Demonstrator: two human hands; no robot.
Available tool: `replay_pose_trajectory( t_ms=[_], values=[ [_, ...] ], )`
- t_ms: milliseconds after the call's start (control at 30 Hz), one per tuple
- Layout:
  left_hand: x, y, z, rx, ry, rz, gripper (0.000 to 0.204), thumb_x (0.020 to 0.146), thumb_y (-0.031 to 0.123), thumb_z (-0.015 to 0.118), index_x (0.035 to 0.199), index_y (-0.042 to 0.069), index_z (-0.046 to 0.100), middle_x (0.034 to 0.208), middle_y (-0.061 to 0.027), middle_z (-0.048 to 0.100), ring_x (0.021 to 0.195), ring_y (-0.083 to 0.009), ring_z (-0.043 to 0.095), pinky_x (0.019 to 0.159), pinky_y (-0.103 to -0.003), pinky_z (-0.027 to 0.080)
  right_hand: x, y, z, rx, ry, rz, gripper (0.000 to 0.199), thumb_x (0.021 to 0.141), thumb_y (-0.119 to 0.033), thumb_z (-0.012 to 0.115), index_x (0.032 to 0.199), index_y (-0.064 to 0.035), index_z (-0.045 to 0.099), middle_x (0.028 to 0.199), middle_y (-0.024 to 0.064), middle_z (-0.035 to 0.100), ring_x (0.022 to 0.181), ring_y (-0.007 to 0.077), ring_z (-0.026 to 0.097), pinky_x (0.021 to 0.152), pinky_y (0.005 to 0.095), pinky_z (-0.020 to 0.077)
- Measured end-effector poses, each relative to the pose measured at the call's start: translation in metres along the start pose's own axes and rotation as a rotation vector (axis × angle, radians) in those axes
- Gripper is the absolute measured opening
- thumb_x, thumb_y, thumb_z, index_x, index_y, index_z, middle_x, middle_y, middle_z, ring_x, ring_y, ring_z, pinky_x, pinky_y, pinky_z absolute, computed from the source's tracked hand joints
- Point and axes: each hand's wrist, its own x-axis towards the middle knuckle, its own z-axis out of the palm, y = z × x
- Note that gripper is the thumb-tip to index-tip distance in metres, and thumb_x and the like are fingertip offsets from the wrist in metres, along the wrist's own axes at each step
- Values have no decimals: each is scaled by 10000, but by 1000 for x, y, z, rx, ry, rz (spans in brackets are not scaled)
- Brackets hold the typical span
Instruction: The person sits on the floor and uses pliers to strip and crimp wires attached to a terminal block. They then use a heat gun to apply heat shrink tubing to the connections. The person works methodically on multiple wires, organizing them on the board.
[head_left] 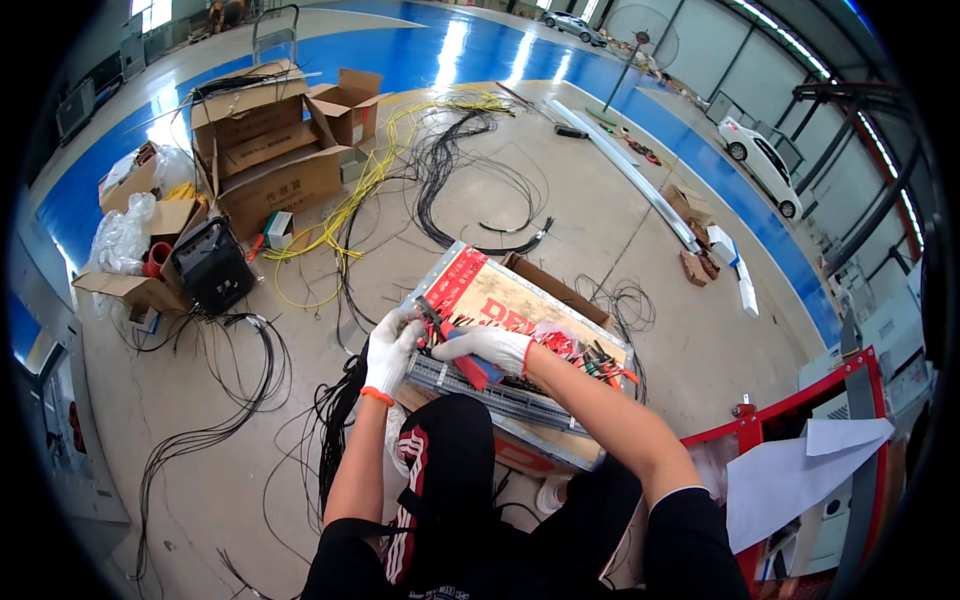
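Dark-headed, red-and-blue-handled tool [474, 371] in the white-gloved right hand [490, 346]

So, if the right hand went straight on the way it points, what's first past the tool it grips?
Probably the left hand: the right hand, gripping the red-and-blue tool, points leftward toward it. Depth is unclear, so it might pass above or below.

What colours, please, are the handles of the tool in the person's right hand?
The handles are red and blue, seen best in the head view.
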Motion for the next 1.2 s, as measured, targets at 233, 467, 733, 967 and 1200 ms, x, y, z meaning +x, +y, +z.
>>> replay_pose_trajectory(
  t_ms=[233,467,733,967,1200],
  values=[
    [1,-14,-6,-39,34,19,198,1008,194,560,1088,42,658,818,19,627,646,-35,495,566,-218,390,4,3,-4,127,46,4,277,842,-320,770,929,-64,708,829,6,649,680,90,548,613,256,433],
    [6,-7,-9,65,18,-78,228,956,196,620,1008,-2,720,763,9,648,649,-51,527,587,-228,414,-4,-1,-2,19,12,41,354,834,-369,774,967,-48,706,853,11,648,651,81,534,571,261,421],
    [3,1,-6,87,21,-85,237,939,204,627,1016,11,740,798,13,667,655,-53,535,613,-226,425,-7,-4,-1,177,24,54,304,857,-281,770,1030,-39,707,935,35,700,741,95,618,653,252,493],
    [3,-1,-7,85,25,-80,261,925,221,644,998,-5,753,750,9,656,638,-53,523,600,-235,421,-14,-12,1,144,18,49,305,861,-271,767,1038,-31,705,968,48,708,786,100,635,693,246,502],
    [4,0,-13,199,5,-115,263,925,203,639,1007,-25,741,737,14,640,626,-55,511,590,-237,415,-3,-1,5,-392,142,-85,483,771,-401,761,1024,3,681,912,98,692,778,185,638,710,335,496]
  ],
)
